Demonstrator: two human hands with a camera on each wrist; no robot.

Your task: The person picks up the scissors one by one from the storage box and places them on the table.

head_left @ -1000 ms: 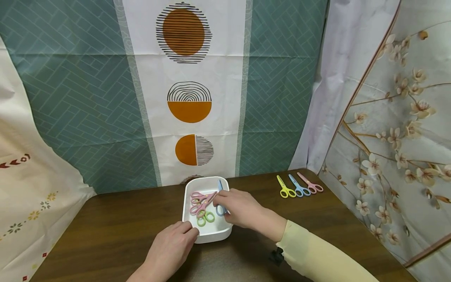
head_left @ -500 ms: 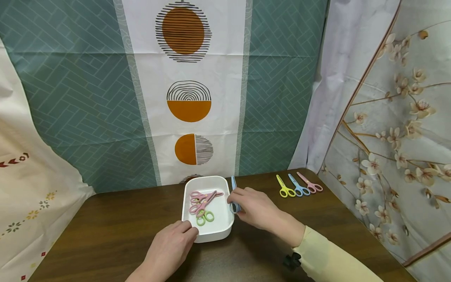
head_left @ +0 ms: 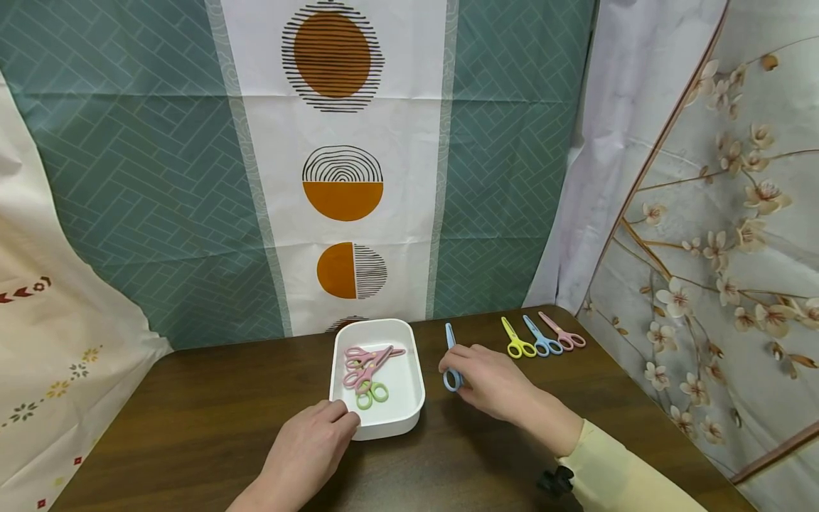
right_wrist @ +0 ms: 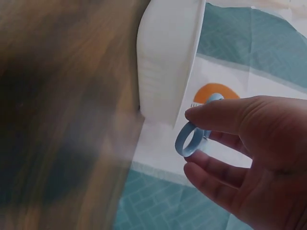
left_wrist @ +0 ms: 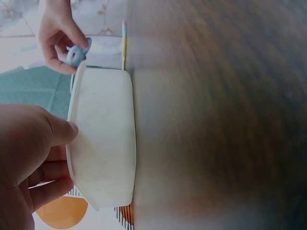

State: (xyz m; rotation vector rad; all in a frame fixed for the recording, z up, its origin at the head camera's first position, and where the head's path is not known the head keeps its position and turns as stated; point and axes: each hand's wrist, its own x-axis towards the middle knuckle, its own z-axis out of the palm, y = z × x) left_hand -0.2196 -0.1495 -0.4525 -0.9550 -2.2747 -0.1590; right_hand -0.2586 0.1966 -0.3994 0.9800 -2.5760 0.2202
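Note:
My right hand [head_left: 495, 380] pinches a pair of blue scissors [head_left: 451, 336] by the handles, with the blades pointing away from me. It is to the right of a white tray [head_left: 414, 398]; the right wrist view shows thumb and fingers around the blue handle loop [right_wrist: 184, 141]. My left hand [head_left: 313, 444] grips the tray's near left rim, thumb on the outer wall [left_wrist: 103, 139] and fingers over the edge. Inside the tray, pink scissors [head_left: 367, 371] overlap each other and green scissors [head_left: 377, 392].
At the table's back right lie yellow scissors [head_left: 520, 346], another blue pair [head_left: 544, 343] and a pink pair [head_left: 566, 338] side by side. A patterned curtain [head_left: 512, 178] hangs behind the wooden table [head_left: 224, 398], and floral cloth [head_left: 704, 320] hangs along the right.
My right hand has lifted the blue scissors out of the tray and carried them right, past its rim. The left hand has kept its grip on the tray.

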